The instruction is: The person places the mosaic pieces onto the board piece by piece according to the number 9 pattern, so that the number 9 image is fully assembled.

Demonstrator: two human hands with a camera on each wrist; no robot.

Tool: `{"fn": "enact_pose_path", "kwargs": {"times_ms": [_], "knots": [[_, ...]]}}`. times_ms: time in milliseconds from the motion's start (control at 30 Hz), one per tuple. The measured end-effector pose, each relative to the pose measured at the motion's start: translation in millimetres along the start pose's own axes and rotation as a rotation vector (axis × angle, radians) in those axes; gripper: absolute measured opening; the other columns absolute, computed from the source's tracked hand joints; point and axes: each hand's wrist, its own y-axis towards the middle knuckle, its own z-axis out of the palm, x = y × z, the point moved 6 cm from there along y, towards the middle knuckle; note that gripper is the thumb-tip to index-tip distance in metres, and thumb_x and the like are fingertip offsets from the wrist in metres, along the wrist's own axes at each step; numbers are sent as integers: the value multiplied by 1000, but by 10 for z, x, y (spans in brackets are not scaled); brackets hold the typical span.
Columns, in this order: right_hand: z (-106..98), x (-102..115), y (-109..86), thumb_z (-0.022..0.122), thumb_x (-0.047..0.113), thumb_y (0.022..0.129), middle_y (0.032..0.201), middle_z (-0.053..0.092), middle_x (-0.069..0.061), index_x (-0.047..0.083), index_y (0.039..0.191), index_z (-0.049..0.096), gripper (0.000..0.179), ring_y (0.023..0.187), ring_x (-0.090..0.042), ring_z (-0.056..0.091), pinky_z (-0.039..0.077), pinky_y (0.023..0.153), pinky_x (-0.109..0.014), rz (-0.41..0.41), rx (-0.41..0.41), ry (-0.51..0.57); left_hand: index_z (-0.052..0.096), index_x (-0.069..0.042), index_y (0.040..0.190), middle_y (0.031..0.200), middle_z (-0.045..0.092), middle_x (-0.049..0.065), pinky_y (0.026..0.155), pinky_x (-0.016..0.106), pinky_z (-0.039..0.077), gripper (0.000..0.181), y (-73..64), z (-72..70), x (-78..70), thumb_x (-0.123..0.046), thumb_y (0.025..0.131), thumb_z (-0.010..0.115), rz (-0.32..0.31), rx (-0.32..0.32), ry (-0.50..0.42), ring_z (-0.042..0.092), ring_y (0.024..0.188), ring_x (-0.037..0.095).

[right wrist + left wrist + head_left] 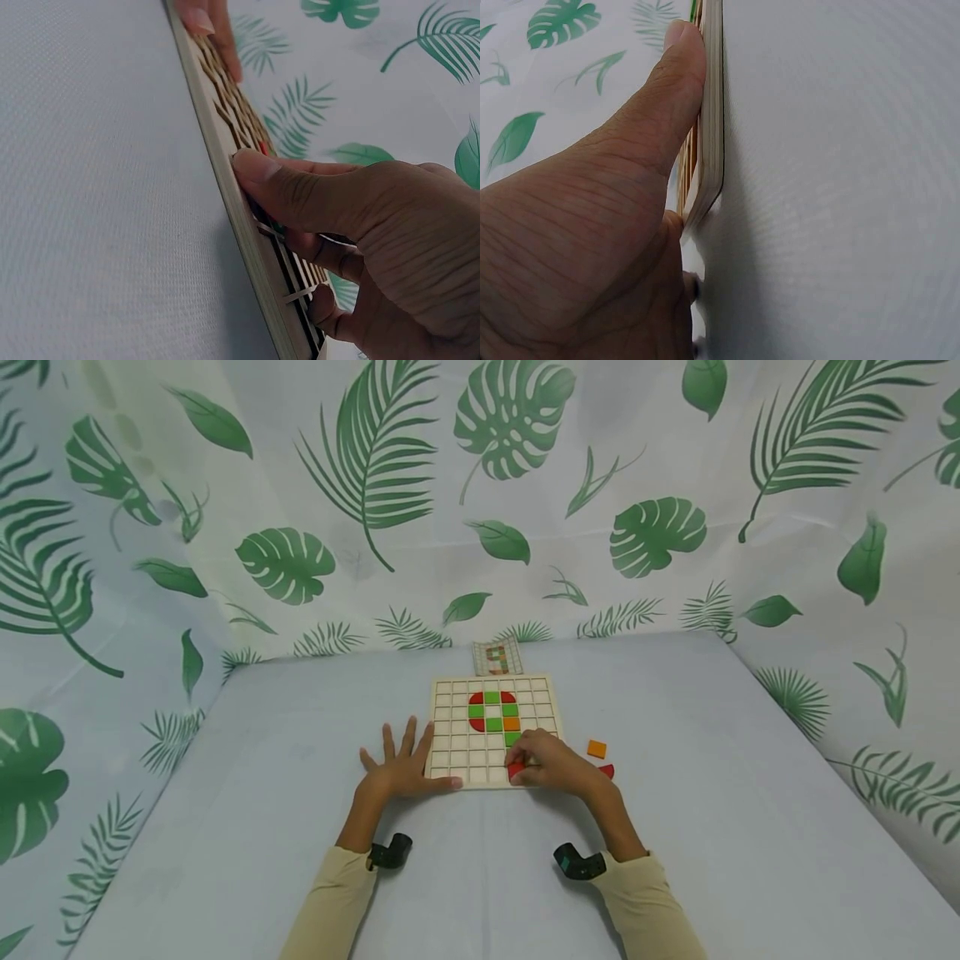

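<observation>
A wooden grid board lies on the table, with red, green and orange tiles set in its cells. Near its front edge, my right hand pinches a red tile at a bottom-row cell, thumb on the near side and fingers beyond. The right wrist view shows that thumb at the board's rim; the tile is mostly hidden there. My left hand spreads its fingers along the board's left side. Its thumb rests on the front edge of the board.
Behind the board is a pattern card with a similar coloured figure. To the right lie a loose orange tile and a red piece, partly hidden by the right hand. Leaf-printed cloth rises behind the table.
</observation>
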Motion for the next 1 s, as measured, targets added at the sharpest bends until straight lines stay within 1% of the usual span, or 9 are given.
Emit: {"fn": "enact_pose_path", "kwargs": {"times_ms": [400,733,1000], "knots": [[-16,-1,-14,80,13,81,87,62,1,11,93,72,15,85,-15,51,45,74,-26,-11,-7,26,6,-23,159,166,-7,12,105,80,0,110,-9,-4,0,-75,78,59,0,-4,-1,-16,147,48],[-35,1,-21,79,13,82,87,63,2,10,93,72,14,83,-15,51,45,72,-24,-12,-11,15,7,-23,159,166,-6,12,104,80,1,111,7,-5,-12,-77,77,59,2,-4,-5,-15,147,48],[-24,2,-26,79,13,81,88,65,2,9,94,72,15,84,-13,52,46,76,-27,-14,-13,1,6,-23,159,166,-6,12,105,80,1,111,-7,-1,-9,-76,77,59,-4,1,-6,-16,147,48]]}}
